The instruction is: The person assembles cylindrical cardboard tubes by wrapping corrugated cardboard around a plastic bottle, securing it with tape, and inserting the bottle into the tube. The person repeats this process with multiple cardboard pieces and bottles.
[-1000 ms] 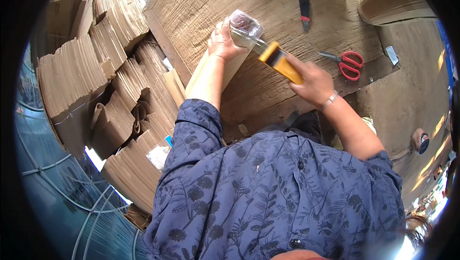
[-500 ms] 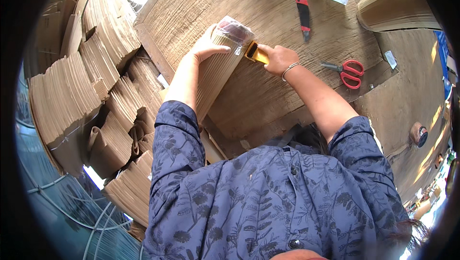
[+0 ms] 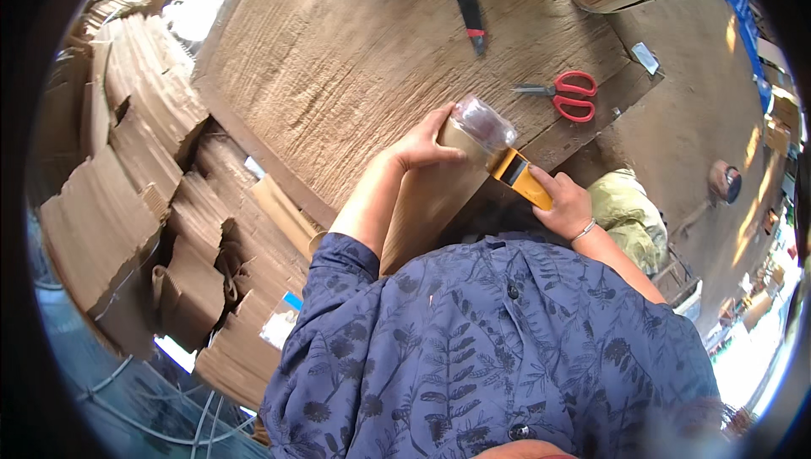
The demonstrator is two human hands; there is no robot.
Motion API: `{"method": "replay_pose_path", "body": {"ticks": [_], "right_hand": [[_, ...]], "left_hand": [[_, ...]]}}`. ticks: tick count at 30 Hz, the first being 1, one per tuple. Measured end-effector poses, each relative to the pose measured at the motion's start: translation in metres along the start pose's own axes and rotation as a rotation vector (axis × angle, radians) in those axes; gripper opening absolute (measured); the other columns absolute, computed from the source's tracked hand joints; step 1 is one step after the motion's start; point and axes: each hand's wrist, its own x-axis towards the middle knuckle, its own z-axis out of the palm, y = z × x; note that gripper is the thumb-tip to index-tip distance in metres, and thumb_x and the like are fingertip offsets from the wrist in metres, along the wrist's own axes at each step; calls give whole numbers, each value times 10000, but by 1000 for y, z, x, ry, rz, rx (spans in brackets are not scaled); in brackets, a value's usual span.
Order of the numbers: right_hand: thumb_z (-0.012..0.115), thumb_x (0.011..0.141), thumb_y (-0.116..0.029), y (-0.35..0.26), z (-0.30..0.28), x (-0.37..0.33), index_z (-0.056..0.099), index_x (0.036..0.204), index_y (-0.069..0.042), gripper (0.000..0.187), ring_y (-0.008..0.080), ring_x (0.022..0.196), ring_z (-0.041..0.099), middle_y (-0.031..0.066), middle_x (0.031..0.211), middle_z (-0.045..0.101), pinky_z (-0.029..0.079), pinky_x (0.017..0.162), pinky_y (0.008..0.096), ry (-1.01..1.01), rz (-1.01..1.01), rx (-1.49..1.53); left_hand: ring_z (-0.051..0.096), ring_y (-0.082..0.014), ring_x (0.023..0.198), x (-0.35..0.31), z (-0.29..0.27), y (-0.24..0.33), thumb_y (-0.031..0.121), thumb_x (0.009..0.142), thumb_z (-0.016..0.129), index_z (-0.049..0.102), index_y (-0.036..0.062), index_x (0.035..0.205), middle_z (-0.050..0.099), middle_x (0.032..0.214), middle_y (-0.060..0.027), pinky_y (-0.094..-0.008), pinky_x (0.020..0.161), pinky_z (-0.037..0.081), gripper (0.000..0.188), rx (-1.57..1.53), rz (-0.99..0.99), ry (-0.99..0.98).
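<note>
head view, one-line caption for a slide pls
Left hand steadies a cardboard tube while right hand holds a yellow tape dispenser to it.

Rough wooden table (image 3: 338,79), seemingly cardboard box (image 3: 431,197)

On the table (image 3: 338,79) we see open wood ahead; only the scissors (image 3: 566,94) and a knife (image 3: 469,11) lie there. Cardboard stacks (image 3: 144,163) crowd the left side.

I count 1 pr of red scissors (image 3: 568,94), 1 black-and-red utility knife (image 3: 469,11), 1 yellow tape dispenser (image 3: 515,173) w/ 1 clear tape roll (image 3: 481,122). Also 1 cardboard bundle (image 3: 427,205) under my hands, approx. 3 paper slips (image 3: 644,57) on the wooden table (image 3: 338,70).
</note>
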Motion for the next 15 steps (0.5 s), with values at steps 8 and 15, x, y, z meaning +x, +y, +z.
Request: {"method": "replay_pose_path", "body": {"ticks": [8, 15], "right_hand": [[782, 683, -275, -55, -2, 77, 566, 1328, -310, 681, 286, 698, 645, 72, 838, 569, 544, 605, 396, 76, -109, 175], [799, 656, -265, -9, -77, 5, 568, 1334, -313, 718, 264, 637, 631, 69, 788, 553, 535, 563, 385, 6, -193, 138]], "left_hand": [[319, -411, 1393, -21, 19, 27, 444, 622, 857, 189, 34, 1513, 283, 1532, -223, -508, 1125, 321, 1187, 753, -219, 571], [312, -355, 1403, -18, 23, 23, 471, 480, 901, 201, 117, 1509, 298, 1527, -154, -465, 1141, 326, 1294, 702, -280, 624]]}}
